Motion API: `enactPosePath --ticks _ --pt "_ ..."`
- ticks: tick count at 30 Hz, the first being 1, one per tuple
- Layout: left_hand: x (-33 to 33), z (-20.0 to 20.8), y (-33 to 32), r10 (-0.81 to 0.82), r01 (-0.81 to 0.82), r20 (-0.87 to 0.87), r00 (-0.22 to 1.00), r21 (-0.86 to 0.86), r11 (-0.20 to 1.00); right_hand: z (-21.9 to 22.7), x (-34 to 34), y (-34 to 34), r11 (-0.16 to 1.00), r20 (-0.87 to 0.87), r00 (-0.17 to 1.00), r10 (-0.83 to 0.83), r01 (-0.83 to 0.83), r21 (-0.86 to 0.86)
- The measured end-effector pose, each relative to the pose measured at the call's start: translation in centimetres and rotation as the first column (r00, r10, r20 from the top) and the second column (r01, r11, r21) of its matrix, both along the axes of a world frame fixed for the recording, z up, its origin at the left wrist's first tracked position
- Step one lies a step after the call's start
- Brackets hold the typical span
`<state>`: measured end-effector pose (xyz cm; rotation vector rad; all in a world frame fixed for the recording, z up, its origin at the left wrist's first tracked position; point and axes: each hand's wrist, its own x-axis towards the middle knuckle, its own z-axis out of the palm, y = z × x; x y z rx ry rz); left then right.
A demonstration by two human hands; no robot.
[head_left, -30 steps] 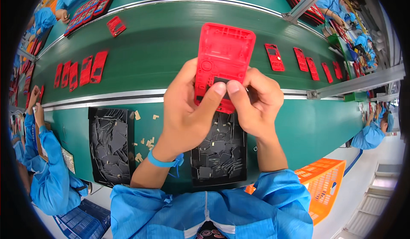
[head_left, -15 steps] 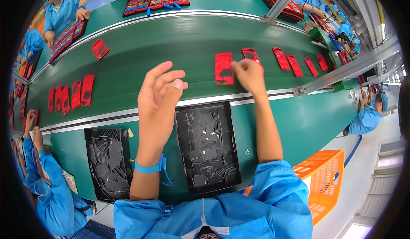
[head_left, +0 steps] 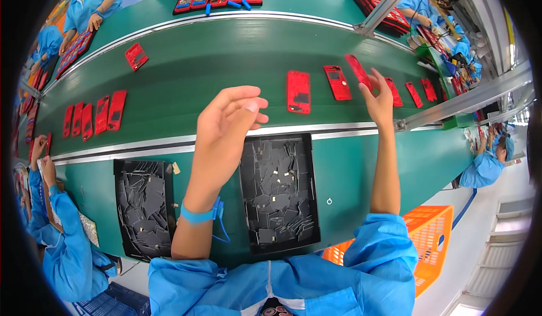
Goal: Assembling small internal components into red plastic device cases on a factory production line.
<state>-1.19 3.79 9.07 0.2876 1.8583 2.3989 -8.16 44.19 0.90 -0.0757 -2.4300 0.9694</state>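
Fingers (head_left: 386,85), right hand (head_left: 381,101): they are pinching the lower end of a blurred red plastic casing (head_left: 354,66).
Fingers, left hand (head_left: 223,129): they are curling loosely, slightly parted.
Casing's lie: it is slanting over the green belt (head_left: 220,56), long axis running upper left to lower right.
Other casings (head_left: 298,92): eleven are lying on the belt, six leftward, five rightward.
Black trays (head_left: 314,203): two are sitting on the desk (head_left: 353,166), holding dark sheets (head_left: 149,197).

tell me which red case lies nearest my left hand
The red case just right of your left hand, leftmost of the group on that side; no other red case lies as close.
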Motion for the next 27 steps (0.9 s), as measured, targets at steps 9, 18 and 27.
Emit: enactPosePath --ticks 9,18,27 --pt "-0.2 -0.5 -0.1 -0.156 0.164 0.122 0.98 -0.052 0.985 10.5 8.3 -15.8 0.707 -0.024 0.716 0.698 -0.684 0.178" --pt "-0.5 0.3 -0.7 0.024 -0.044 0.112 0.993 0.178 0.983 2.9 10.9 -20.5 0.784 0.271 0.839 0.472 -0.54 0.305" --pt "-0.2 0.5 -0.6 -0.044 0.025 0.1 0.994 0.188 0.982 1.1 10.2 -23.9 0.909 0.321 0.886 0.334 -0.393 0.14"
